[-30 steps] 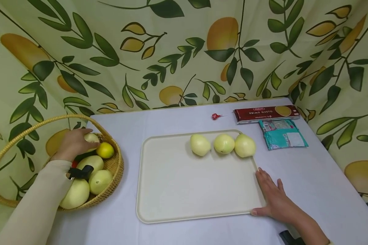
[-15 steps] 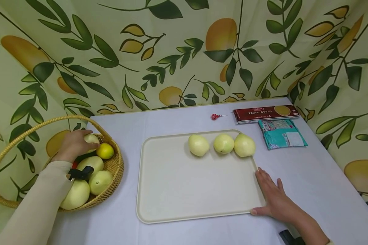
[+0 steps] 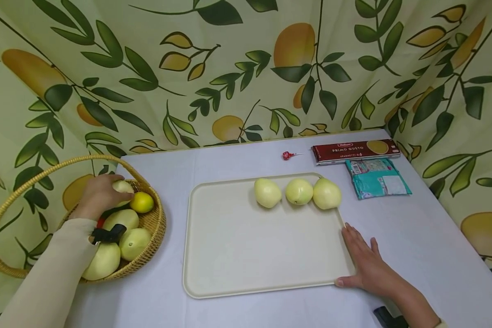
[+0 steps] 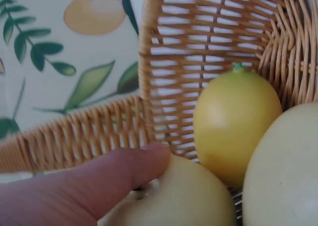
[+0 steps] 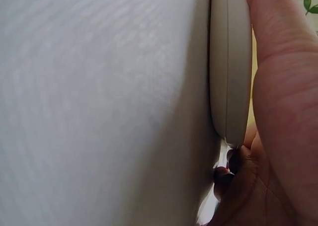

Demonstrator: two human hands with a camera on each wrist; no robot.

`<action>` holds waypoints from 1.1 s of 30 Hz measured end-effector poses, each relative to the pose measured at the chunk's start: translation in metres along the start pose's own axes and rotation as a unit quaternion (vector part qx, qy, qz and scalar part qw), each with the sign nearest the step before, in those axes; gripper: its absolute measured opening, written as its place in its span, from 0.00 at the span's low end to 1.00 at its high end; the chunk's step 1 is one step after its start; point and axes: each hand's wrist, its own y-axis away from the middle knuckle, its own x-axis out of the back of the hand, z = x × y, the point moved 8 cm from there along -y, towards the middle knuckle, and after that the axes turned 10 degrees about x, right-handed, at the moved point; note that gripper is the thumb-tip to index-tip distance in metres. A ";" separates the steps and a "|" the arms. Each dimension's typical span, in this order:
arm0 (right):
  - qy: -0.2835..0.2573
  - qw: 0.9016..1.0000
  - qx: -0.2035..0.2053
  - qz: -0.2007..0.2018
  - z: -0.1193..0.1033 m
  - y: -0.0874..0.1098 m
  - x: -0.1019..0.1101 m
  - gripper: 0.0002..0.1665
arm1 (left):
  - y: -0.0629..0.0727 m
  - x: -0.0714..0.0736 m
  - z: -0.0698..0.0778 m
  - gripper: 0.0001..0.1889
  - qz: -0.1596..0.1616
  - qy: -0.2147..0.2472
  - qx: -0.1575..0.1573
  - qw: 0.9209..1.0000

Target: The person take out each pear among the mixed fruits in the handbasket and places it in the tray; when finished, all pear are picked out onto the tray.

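In the head view my left hand [image 3: 99, 197] reaches into a wicker basket [image 3: 159, 231] and grips a pale yellow-green pear [image 3: 124, 187]. The left wrist view has my thumb [image 4: 134, 169] pressed beside that pear's stem end; my other fingers are hidden there. A yellow lemon [image 3: 141, 202] lies right beside it. Several more pale fruits, such as the one in front [image 3: 135, 243], fill the basket. My right hand [image 3: 366, 269] rests with straight fingers along the right edge of a cream tray [image 3: 262, 255], its thumb at the near corner. Three pears [image 3: 299, 192] sit at the tray's far right.
Behind the tray lie a wrapped red lollipop [image 3: 287, 155], a dark red spaghetti pack [image 3: 354, 151] and a teal packet [image 3: 378, 179]. The basket's tall handle [image 3: 45, 171] arches over my left forearm. A leaf-patterned curtain [image 3: 229, 91] borders the white table.
The leftmost pear on the tray shifts slightly left, then back right. Both hands stay in place, the left on the pear in the basket, the right at the tray's edge.
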 end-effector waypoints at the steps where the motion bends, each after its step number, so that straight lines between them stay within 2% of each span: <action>1: 0.000 1.000 0.000 0.000 0.000 0.000 0.000 0.82 | 0.003 0.001 0.003 0.35 0.002 0.000 -0.005 1.000; 5: -0.002 1.000 0.005 0.002 -0.001 0.001 0.002 0.81 | 0.017 0.005 0.023 0.32 0.007 -0.001 -0.038 0.999; 9: -0.004 1.000 0.011 0.009 -0.003 0.002 0.005 0.81 | 0.035 0.007 0.051 0.32 -0.018 0.006 -0.065 0.998; 14: -0.004 1.000 0.012 0.011 -0.002 0.003 0.006 0.80 | 0.055 0.012 0.096 0.30 -0.034 0.038 -0.106 0.993; 18: -0.012 1.000 0.006 0.004 -0.002 0.002 0.004 0.80 | 0.065 0.020 0.134 0.30 -0.019 0.078 -0.151 0.985; 21: -0.017 1.000 0.003 -0.001 -0.003 0.001 0.002 0.80 | 0.070 0.026 0.162 0.29 -0.006 0.115 -0.183 0.976; 25: -0.017 1.000 0.001 0.001 -0.001 0.002 0.002 0.80 | 0.070 0.022 0.202 0.30 0.002 0.172 -0.233 0.957; 29: -0.013 1.000 0.009 0.007 -0.001 0.002 0.003 0.80 | 0.062 0.003 0.229 0.30 -0.013 0.220 -0.267 0.938; 33: -0.012 1.000 0.014 0.012 -0.002 0.002 0.004 0.80 | 0.049 -0.027 0.240 0.29 -0.033 0.262 -0.274 0.925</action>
